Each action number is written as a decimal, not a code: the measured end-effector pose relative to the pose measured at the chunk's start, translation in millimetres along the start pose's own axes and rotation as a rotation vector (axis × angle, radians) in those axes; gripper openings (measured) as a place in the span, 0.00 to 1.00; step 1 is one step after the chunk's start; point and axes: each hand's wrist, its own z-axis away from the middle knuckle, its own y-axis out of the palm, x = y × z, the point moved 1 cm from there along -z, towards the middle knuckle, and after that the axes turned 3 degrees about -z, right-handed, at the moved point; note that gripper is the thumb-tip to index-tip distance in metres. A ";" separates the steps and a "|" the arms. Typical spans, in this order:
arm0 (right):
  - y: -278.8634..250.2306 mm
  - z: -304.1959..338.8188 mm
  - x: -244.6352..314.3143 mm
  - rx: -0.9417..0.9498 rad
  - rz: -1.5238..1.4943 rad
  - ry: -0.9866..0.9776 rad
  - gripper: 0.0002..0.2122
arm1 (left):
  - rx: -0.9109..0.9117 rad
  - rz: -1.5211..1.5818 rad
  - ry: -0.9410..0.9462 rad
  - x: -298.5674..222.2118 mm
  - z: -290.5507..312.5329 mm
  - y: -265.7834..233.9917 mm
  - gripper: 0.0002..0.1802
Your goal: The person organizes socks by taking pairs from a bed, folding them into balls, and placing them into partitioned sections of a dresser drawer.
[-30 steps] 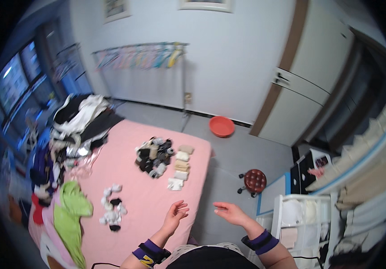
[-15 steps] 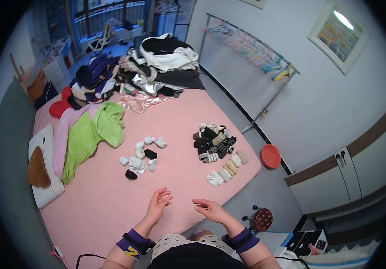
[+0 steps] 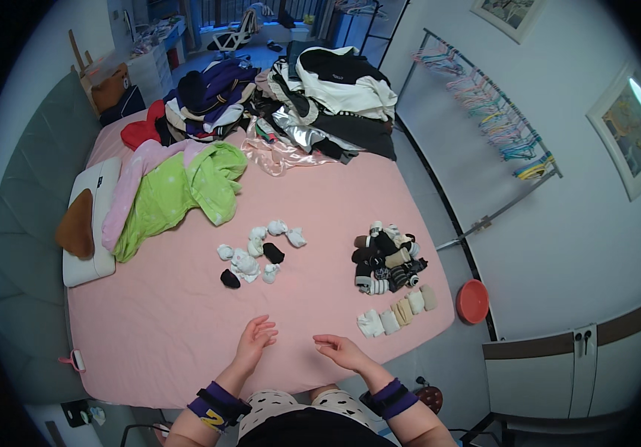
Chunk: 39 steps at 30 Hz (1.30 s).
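Above the near part of the pink bed sheet point(image 3: 186, 328), my left hand point(image 3: 253, 344) is empty, its fingers apart and pointing up and right. My right hand point(image 3: 340, 352) faces it across a gap, also empty, with its fingers stretched toward the left. Beyond my left hand lies a loose group of bunched white socks point(image 3: 245, 264) with two black ones, among them a black sock point(image 3: 273, 253). Farther right is a heap of mostly dark and striped rolled socks point(image 3: 384, 261). Nearest my right hand, a row of folded white and beige socks point(image 3: 402, 312) runs along the bed's edge.
A green blanket point(image 3: 179, 190) and a white pillow point(image 3: 91, 246) with a brown cushion point(image 3: 77, 226) lie at left. Clothes point(image 3: 335, 93) are piled at the far end. A hanger rack point(image 3: 495, 104) and a red basin point(image 3: 472, 302) stand right of the bed.
The view has turned, so the bed and its things sit farther right in the picture. Both hands stay empty and almost in the same pose; the socks lie as before.
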 end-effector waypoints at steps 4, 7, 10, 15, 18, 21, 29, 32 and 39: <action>-28.1 -29.7 -15.7 0.002 -0.069 0.023 0.17 | -0.064 0.018 -0.089 20.6 -27.5 16.2 0.21; -49.1 -61.8 -37.5 0.013 -0.190 0.097 0.19 | -0.088 0.017 -0.161 43.3 -64.2 31.4 0.21; -64.6 -96.5 -52.4 0.041 -0.292 0.152 0.21 | -0.128 -0.006 -0.208 50.7 -104.5 46.4 0.20; -79.6 -154.5 -57.9 0.010 -0.228 0.197 0.25 | -0.104 -0.024 -0.174 55.9 -176.4 53.0 0.21; -87.2 -202.2 -78.8 0.011 -0.209 0.185 0.27 | -0.114 -0.026 -0.208 65.7 -227.1 48.8 0.23; -93.3 -250.2 -85.7 -0.063 -0.215 0.096 0.28 | -0.128 -0.156 -0.153 84.4 -279.0 34.5 0.26; -93.8 -350.3 -98.7 -0.314 -0.398 0.059 0.29 | -0.182 -0.551 -0.060 114.5 -386.4 6.9 0.32; -84.7 -379.6 -129.0 -0.394 -0.427 -0.026 0.26 | -0.154 -0.461 -0.107 122.0 -389.5 14.7 0.33; -70.4 -404.0 -150.7 -0.462 -0.443 -0.273 0.19 | -0.223 -0.754 0.001 142.5 -399.2 4.2 0.33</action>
